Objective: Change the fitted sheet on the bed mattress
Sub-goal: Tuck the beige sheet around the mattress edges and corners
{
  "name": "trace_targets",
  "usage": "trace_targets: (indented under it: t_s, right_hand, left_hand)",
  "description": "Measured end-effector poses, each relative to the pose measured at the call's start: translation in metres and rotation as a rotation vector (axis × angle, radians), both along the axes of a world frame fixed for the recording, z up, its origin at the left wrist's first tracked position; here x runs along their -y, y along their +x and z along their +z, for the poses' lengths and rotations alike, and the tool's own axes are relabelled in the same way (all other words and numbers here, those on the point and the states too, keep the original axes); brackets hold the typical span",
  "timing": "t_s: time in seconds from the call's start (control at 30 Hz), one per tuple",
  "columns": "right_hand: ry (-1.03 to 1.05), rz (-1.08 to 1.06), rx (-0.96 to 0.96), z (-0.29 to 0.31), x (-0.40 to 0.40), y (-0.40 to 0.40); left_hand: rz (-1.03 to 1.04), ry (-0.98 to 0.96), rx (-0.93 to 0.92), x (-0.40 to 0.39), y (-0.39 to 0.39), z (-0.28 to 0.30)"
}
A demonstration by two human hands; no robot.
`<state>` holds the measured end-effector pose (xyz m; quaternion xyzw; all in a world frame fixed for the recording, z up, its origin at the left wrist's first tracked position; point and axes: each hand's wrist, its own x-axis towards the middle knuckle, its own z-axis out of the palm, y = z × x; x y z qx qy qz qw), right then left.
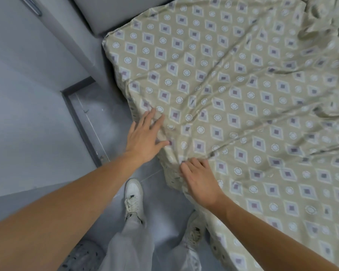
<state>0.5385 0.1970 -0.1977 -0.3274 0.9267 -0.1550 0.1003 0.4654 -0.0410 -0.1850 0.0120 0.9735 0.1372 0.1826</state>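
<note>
A beige fitted sheet point(233, 98) with purple diamonds and white circles covers the mattress, wrinkled with long creases and bunched at the far right. I stand at the near left corner of the bed. My left hand point(145, 137) lies with straight fingers flat against the sheet at the corner's left edge. My right hand point(200, 178) sits on the corner's near edge, its fingers curled into a fold of the sheet where the creases gather. The mattress itself is hidden under the sheet.
Grey tiled floor point(47, 124) runs along the bed's left side, with a dark strip point(80, 124) across it. A grey upholstered headboard point(110, 14) stands at the top. My white shoes point(134, 198) and light trousers are close to the corner.
</note>
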Motion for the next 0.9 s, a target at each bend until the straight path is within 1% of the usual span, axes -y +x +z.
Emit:
trace_targets:
  t_s: [0.07, 0.13, 0.23, 0.33, 0.47, 0.6, 0.67, 0.77, 0.83, 0.9]
  right_hand:
    - [0.071, 0.033, 0.047, 0.001, -0.017, 0.014]
    - [0.096, 0.041, 0.072, 0.002, -0.030, 0.021]
    - [0.081, 0.061, 0.042, 0.009, -0.045, 0.020]
    - [0.043, 0.020, -0.010, 0.019, -0.061, 0.028]
    - [0.067, 0.126, 0.062, 0.012, -0.085, 0.065]
    - [0.026, 0.015, 0.043, -0.005, -0.089, 0.085]
    - [0.009, -0.019, 0.002, -0.012, -0.084, 0.089]
    - [-0.034, -0.066, -0.038, -0.014, -0.082, 0.095]
    - [-0.064, -0.057, -0.040, -0.012, -0.089, 0.101]
    - [-0.047, -0.034, -0.033, -0.012, -0.105, 0.111]
  left_hand:
    - [0.013, 0.016, 0.019, -0.006, 0.000, 0.001]
    - [0.023, 0.008, 0.024, -0.014, -0.003, 0.003]
    - [0.064, -0.042, 0.042, -0.022, -0.008, 0.004]
    - [0.075, -0.094, 0.052, -0.023, -0.005, 0.006]
    - [0.020, -0.124, -0.003, -0.025, 0.006, 0.005]
    - [0.007, -0.106, -0.056, -0.026, 0.010, 0.001]
    - [-0.022, -0.081, -0.026, -0.032, 0.018, -0.003]
    - [-0.026, -0.033, 0.079, -0.043, 0.021, -0.010]
    - [-0.018, -0.045, 0.128, -0.043, 0.015, -0.012]
    - [-0.034, -0.066, 0.154, -0.042, 0.008, -0.013]
